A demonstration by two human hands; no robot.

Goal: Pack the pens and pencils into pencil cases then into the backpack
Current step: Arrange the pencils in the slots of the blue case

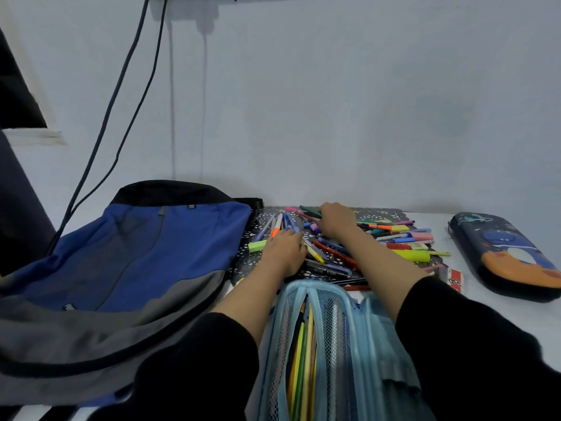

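So we had both hands in the pens (409, 255) at 12 o'clock, probably bunching them for the open case (334, 329) at 6. Right hand (337, 223) curled round some; left hand (283, 253), couldn't tell. Backpack (136, 253) sat at 9.

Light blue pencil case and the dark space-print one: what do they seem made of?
Light blue pencil case: soft matte fabric, it seems, with see-through mesh pockets showing pencils inside. Space-print pencil case: likely a stiff moulded shell, smooth with a slight sheen; it holds a rounded shape.
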